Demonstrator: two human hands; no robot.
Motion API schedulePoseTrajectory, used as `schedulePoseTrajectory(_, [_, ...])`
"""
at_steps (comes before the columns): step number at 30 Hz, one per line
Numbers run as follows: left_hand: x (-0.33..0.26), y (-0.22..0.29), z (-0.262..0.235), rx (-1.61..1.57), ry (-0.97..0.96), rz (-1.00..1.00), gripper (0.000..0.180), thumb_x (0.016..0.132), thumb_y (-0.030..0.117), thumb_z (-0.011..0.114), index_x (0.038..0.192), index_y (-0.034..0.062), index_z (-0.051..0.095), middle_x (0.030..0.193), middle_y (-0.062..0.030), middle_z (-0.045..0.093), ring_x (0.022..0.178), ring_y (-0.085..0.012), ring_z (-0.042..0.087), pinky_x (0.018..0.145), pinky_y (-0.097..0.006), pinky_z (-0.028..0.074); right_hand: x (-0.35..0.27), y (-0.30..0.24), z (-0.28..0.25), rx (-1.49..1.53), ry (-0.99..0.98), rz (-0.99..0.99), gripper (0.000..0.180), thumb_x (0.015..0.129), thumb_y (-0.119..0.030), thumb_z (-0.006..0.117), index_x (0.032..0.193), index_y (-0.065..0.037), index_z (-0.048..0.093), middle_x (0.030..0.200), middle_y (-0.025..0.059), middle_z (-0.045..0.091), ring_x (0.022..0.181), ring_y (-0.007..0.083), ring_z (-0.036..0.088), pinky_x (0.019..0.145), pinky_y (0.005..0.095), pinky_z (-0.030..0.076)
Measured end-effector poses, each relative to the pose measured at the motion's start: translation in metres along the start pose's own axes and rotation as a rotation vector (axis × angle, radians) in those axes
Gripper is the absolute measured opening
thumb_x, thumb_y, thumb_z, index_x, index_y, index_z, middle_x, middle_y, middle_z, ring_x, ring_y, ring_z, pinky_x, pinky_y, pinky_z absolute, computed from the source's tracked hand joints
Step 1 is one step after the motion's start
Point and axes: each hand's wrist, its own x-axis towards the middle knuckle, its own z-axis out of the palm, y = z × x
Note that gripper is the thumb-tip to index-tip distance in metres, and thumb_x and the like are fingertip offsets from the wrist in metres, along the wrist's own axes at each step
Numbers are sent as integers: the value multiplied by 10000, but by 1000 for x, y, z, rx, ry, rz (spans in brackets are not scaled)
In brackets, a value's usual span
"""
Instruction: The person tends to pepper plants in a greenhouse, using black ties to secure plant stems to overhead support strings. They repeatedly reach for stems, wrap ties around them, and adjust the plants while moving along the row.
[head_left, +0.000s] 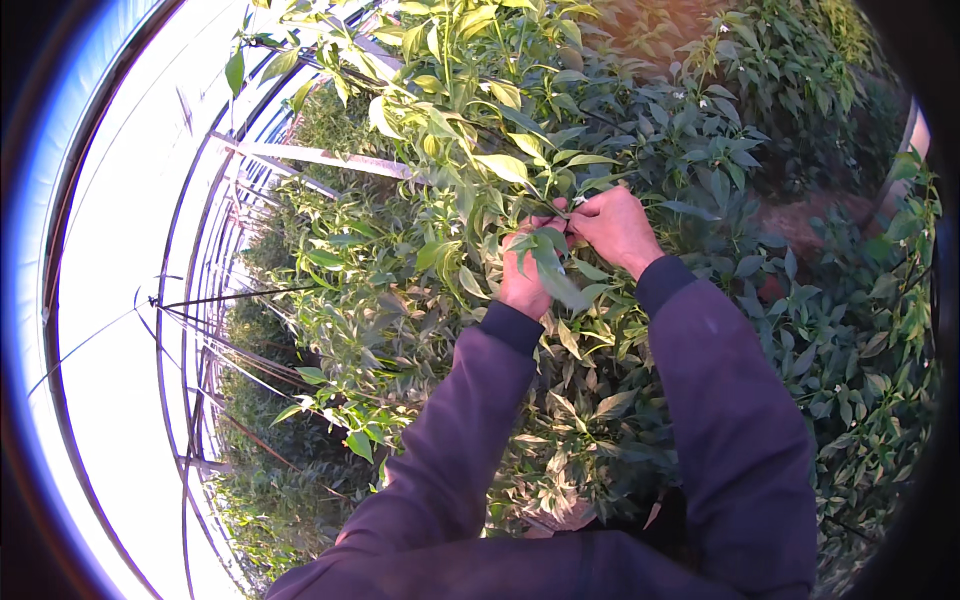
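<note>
Both my hands meet among the leaves of a tall pepper plant (505,165). My left hand (522,275) is closed on a leafy shoot, its fingers partly covered by a drooping green leaf (555,268). From the right, my right hand (615,228) pinches the same shoot, thumb and fingertips pressed together close to the left fingers. Beside the right fingertips shows a small white flower (578,200). The exact spot under the fingertips is too small and covered to make out.
Dense pepper plants (690,160) with small white flowers surround my arms. A pale strap or bar (330,157) crosses the foliage at the upper left. Thin dark frame members (180,300) stand against bright translucent sheeting (110,250) on the left. Brownish soil (815,225) shows at the right.
</note>
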Motion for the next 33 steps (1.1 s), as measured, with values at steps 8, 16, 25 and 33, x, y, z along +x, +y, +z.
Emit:
schedulePoseTrajectory(8, [-7, -1, 1, 69, 62, -6, 198, 1033, 191, 642, 1186, 64, 632, 1135, -42, 680, 1078, -156, 655, 995, -350, 531, -13, -1, 4, 109, 19, -12, 201, 840, -207, 711, 903, -41, 806, 746, 167, 729, 709, 277, 726, 698, 376, 548])
schedulePoseTrajectory(16, [-18, -12, -5, 39, 146, 13, 183, 1042, 191, 637, 1185, 79, 626, 1164, -21, 679, 1066, -158, 665, 977, -323, 553, -33, -9, -2, 541, 40, 48, 213, 895, -106, 727, 1033, 52, 761, 867, 95, 761, 773, 117, 702, 719, 269, 550])
schedulePoseTrajectory(25, [-45, 8, 1, -1, 153, 69, 104, 1030, 166, 653, 1102, 94, 676, 1259, -73, 697, 1047, -147, 673, 995, -347, 556, -25, 12, -3, 487, 130, -211, 189, 907, -27, 704, 1088, 21, 733, 896, 59, 741, 762, 91, 644, 688, 266, 519])
schedulePoseTrajectory(33, [-52, 13, 13, -226, 104, 57, 72, 1012, 117, 670, 947, 130, 700, 1258, -76, 710, 1036, -147, 689, 1031, -392, 546, -38, 2, -13, 186, 9, -205, 191, 845, -66, 658, 965, 28, 773, 774, 156, 733, 697, 184, 702, 671, 335, 539])
